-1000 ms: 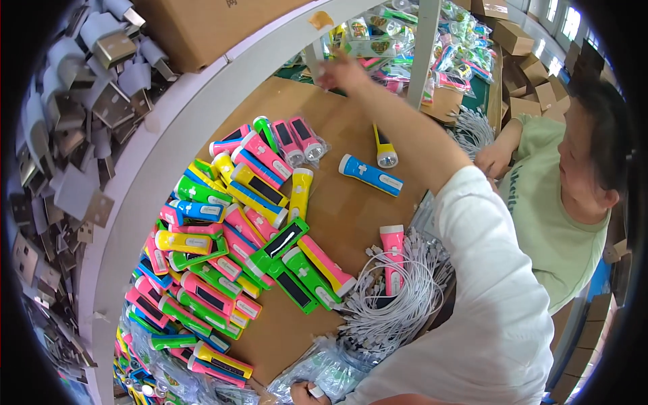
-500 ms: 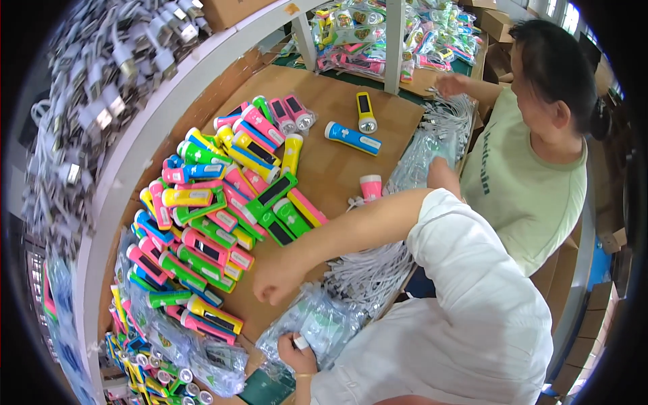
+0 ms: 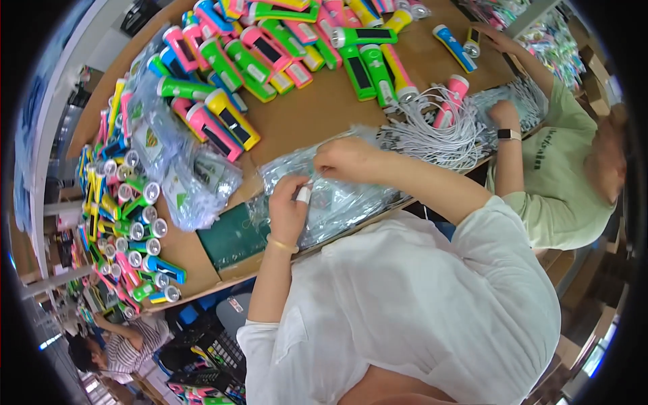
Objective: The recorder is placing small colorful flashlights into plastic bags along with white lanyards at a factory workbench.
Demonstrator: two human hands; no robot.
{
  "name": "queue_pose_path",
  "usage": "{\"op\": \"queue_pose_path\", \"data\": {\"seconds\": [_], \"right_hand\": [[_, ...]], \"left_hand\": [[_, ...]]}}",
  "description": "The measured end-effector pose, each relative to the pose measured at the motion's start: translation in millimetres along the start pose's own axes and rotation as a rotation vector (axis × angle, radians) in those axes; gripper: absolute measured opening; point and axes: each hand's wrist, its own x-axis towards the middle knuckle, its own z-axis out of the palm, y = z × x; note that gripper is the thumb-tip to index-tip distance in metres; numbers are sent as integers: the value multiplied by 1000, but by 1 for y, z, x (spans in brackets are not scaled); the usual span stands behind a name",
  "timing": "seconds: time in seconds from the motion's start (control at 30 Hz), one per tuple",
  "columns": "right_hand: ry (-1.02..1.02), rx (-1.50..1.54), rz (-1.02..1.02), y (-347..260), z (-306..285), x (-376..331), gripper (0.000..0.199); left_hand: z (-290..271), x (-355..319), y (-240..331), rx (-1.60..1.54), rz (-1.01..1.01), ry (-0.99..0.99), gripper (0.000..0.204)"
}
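At the centre of the frame, the person's left hand (image 3: 288,206) and right hand (image 3: 347,160) come close together over a pile of clear plastic bags (image 3: 361,199) at the front edge of the tabletop (image 3: 293,111). The grip of each hand is narrow, fingers curled; whether either pinches a bag cannot be told. A white wrap (image 3: 304,194) circles a digit of the left hand, and a dark green mat (image 3: 229,236) shows just left of the pile. Coloured flashlights (image 3: 266,48) are heaped across the upper left and top of the frame, beside a second bunch of bags (image 3: 150,128). Right of centre, a pink flashlight (image 3: 451,101) lies on coiled white cables (image 3: 442,147). At upper right, a co-worker's hand (image 3: 498,42) is near a yellow flashlight (image 3: 472,46).
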Motion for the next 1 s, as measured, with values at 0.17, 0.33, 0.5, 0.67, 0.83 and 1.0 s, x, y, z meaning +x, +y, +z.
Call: {"op": "queue_pose_path", "data": {"seconds": [0.17, 0.33, 0.5, 0.67, 0.83, 1.0], "right_hand": [[182, 123, -103, -5, 11, -12, 12], [172, 114, -112, -5, 4, -19, 11], [152, 76, -16, -8, -6, -27, 12], [181, 236, -254, -32, 13, -10, 22], [81, 305, -236, -27, 15, -10, 19], [27, 280, -219, -31, 7, -8, 11]], "left_hand": [[4, -5, -4, -27, 18, 24, 14], [-4, -8, -6, 52, 135, 43, 11], [-23, -24, 4, -27, -90, 61, 17], [-21, -27, 12, -103, -157, 47, 17], [-20, -39, 7, -320, -316, 75, 13], [-23, -34, 15, -33, -31, 57, 18]]}}
